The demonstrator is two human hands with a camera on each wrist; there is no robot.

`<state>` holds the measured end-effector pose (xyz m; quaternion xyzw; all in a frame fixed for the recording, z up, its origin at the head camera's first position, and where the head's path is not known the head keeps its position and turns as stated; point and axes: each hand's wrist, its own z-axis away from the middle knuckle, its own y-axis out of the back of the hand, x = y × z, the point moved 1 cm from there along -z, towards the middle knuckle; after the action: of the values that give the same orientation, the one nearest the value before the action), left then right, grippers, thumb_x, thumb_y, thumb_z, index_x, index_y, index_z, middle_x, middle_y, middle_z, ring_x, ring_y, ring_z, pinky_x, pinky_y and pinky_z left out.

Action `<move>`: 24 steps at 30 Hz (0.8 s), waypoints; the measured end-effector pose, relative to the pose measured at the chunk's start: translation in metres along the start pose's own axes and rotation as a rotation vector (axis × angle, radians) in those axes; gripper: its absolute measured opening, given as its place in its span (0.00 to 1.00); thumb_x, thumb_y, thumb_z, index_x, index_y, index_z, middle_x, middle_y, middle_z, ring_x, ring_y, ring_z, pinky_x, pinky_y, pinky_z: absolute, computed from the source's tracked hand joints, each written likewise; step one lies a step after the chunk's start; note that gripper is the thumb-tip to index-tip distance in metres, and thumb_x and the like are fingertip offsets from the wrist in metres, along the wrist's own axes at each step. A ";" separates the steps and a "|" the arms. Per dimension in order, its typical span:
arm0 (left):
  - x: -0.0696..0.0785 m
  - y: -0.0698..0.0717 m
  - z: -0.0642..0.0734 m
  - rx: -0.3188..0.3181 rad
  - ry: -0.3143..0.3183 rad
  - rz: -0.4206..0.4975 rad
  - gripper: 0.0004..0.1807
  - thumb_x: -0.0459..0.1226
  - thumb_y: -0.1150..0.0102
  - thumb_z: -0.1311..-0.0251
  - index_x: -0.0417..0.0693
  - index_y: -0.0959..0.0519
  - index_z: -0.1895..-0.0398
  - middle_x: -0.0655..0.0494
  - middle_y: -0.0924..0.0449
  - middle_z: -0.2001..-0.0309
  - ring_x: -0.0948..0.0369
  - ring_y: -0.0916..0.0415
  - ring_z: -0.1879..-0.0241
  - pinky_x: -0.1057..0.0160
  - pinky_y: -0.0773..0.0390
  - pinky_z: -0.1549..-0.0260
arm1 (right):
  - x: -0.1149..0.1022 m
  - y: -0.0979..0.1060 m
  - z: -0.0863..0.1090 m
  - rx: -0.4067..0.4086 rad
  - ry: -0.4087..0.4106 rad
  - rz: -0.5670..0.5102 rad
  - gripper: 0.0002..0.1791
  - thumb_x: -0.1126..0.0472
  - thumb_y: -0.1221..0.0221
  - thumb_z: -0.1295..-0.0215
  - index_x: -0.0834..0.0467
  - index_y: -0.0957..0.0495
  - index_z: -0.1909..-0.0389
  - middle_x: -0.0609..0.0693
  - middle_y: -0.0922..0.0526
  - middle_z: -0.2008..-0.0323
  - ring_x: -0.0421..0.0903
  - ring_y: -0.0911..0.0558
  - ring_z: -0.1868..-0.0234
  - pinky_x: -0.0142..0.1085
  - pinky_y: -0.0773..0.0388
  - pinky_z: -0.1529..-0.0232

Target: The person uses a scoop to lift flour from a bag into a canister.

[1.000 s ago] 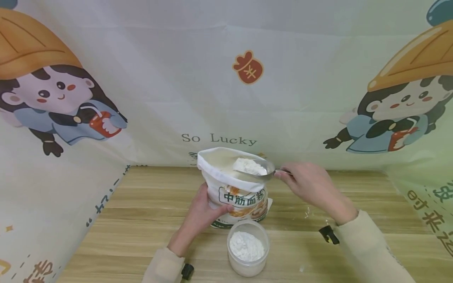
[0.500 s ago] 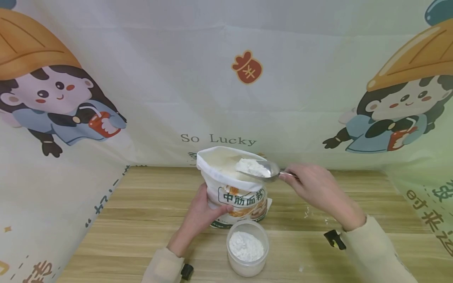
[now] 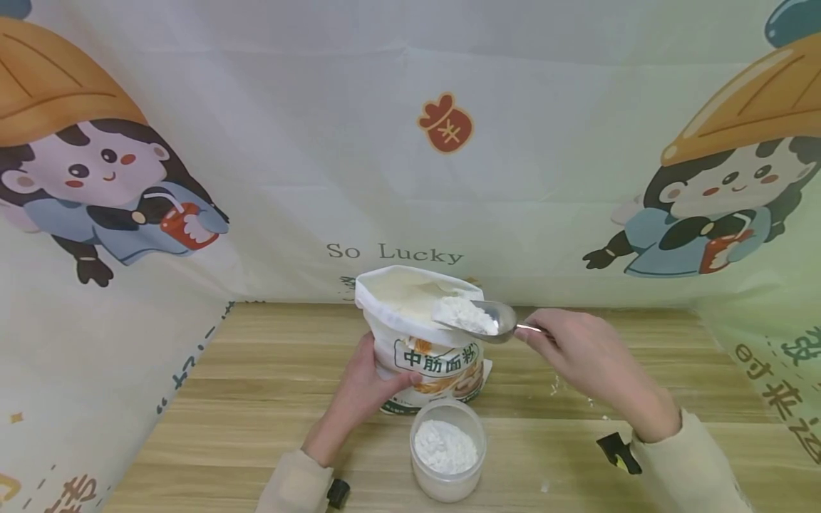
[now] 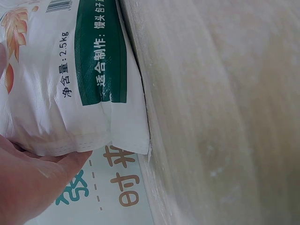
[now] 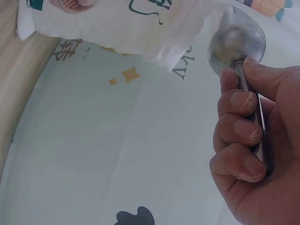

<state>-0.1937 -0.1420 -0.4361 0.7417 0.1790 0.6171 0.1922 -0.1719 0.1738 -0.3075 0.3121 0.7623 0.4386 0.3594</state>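
Observation:
A white flour bag [image 3: 388, 335] with a rolled-down rim stands upright on the table, its mouth open. My left hand [image 3: 367, 392] grips its left side, thumb across the front; in the left wrist view the fingers reach round the bag's edge. My right hand [image 3: 593, 360] holds a metal scoop [image 3: 505, 320] by its handle. In the right wrist view, curled fingers [image 5: 241, 129] wrap that handle, with white powder on them. Heaped flour [image 3: 465, 315] fills the scoop, which overlaps the bag's right rim. In front of the bag is a clear plastic tub [image 3: 449, 486] partly filled with flour.
The wooden table [image 3: 256, 399] carries small white flour specks [image 3: 555, 385] to the right of the bag. A printed cloth backdrop [image 3: 308, 142] rises behind and at both sides. Black wrist devices [image 3: 618, 453] sit below each sleeve.
My right hand has drawn the loaded scoop rightward and toward me, from over the bag's mouth to its right rim. The left hand, bag and tub stay in place.

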 end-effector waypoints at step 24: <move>-0.002 0.000 0.002 0.000 -0.017 0.006 0.55 0.46 0.17 0.53 0.40 0.40 0.25 0.43 0.26 0.36 0.45 0.27 0.36 0.41 0.30 0.33 | 0.000 -0.008 0.045 0.071 0.073 0.016 0.10 0.55 0.34 0.30 0.45 0.24 0.71 0.33 0.38 0.80 0.31 0.38 0.79 0.29 0.40 0.79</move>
<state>-0.1922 -0.1426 -0.4378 0.7475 0.1753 0.6113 0.1918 -0.1364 0.1904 -0.3305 0.3143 0.7875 0.4254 0.3164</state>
